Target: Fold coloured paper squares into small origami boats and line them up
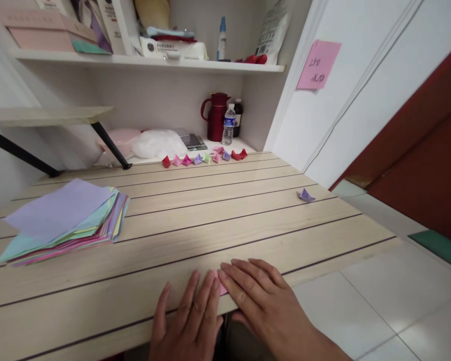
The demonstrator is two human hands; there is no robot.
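Note:
A small folded piece of pink paper (221,287) lies at the near edge of the table, mostly covered by my fingers. My left hand (191,321) lies flat with fingers outstretched, its fingertips on the paper's left side. From the right, my right hand (259,301) rests flat, fingers stretched out and close together, fingertips against the paper. Both thumbs reach down at the table's edge. A purple folded paper boat (305,195) stands alone towards the right. At the back is a row of small folded paper pieces in several colours, among them a red one (166,161).
A loose stack of coloured paper sheets (60,210) lies on the left of the slatted table (165,210). Behind stand a dark red jug (217,118), a water bottle (228,125) and a black-legged shelf (48,116). The table's right edge borders the tiled floor (361,301).

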